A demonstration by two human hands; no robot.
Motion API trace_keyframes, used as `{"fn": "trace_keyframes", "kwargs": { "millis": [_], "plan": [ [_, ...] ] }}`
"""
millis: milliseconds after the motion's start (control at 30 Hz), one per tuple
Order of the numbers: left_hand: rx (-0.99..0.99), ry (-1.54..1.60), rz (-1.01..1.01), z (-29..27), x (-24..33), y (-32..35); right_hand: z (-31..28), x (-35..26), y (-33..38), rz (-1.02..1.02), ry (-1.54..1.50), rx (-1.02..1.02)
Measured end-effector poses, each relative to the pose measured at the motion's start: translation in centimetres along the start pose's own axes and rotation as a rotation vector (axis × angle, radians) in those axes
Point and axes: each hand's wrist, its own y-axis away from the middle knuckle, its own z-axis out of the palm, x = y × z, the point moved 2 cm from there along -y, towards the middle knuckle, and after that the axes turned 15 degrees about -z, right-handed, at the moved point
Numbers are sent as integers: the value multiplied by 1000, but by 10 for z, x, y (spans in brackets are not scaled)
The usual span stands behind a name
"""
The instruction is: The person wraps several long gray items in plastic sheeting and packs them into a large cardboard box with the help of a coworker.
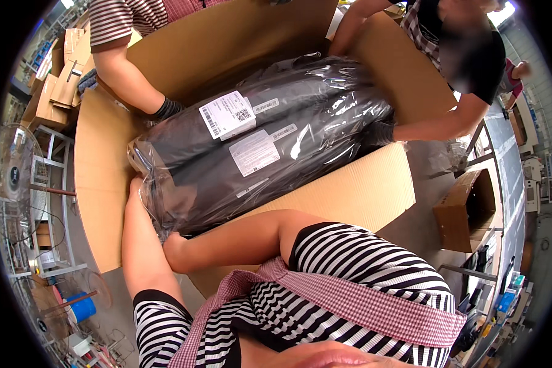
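A long dark bundle (208, 190), wrapped in clear plastic, lies tilted within a big open cardboard box (98, 184). White labels (227, 115) show through or on its wrapping. My left hand (140, 183) is at the bundle's left end, its fingers hidden by the plastic. Close to it, at the lower left corner, my right hand (165, 237) touches the wrapping; its fingers are out of sight too. Across the box, a co-worker's gloved hand (169, 110) is at the bundle's far left side. Another co-worker's gloved hand (377, 133) supports the right end.
Raised box flaps stand around the bundle, with one near flap (356, 190) folded outward. Smaller cartons (46, 101) are stacked at the far left, above a metal frame (58, 214). An open carton (463, 214) stands at the right, beside a long bench (512, 159).
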Motion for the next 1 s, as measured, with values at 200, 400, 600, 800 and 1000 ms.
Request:
{"fn": "trace_keyframes", "kwargs": {
  "millis": [200, 400, 600, 800, 1000],
  "plan": [
    [-7, 506, 175, 2, -1, -12, -19, 16, 134, -211, -505, 407],
    [401, -356, 863, 54, 18, 134, 16, 71, 306, 545, -341, 1092],
    [701, -1353, 919, 96, -14, 70, -23, 142, 314, 734, 374, 981],
    [717, -1424, 842, 99, -38, 44, 35, 191, 281, 916, 187, 626],
    [691, -1407, 848, 94, -48, 21, 35, 193, 276, 926, 146, 560]
  ]
}}
